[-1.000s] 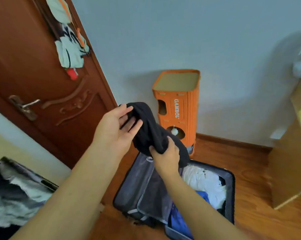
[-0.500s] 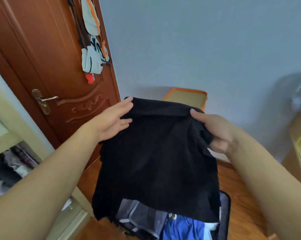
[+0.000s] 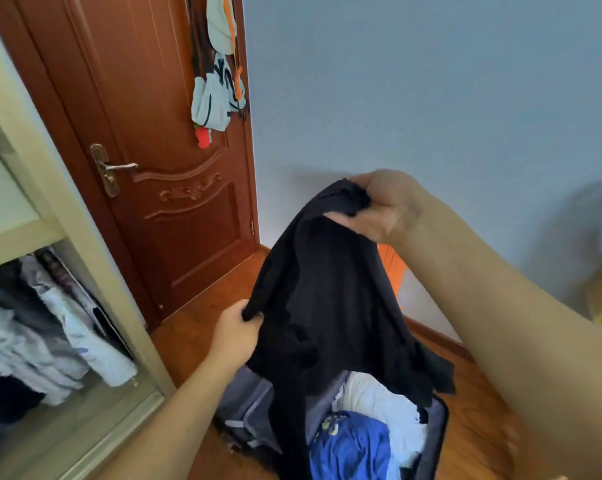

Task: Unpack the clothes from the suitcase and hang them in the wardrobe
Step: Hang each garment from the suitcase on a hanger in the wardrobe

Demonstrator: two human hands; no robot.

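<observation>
The one camera sits on my head, looking forward and down, close above my hands; it faces the door and wall corner, with the floor below.

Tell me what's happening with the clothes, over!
Right hand grips black shirt up high; left hand pinches its lower edge. Shirt hangs over open suitcase, no hanger seen. Wardrobe open at left, nothing blocking.

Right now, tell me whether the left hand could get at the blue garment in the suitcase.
Probably not yet. The left hand grips the black garment, which hangs over the open suitcase between it and the blue garment. The right hand holds it up too. Letting go would likely free the way.
</observation>
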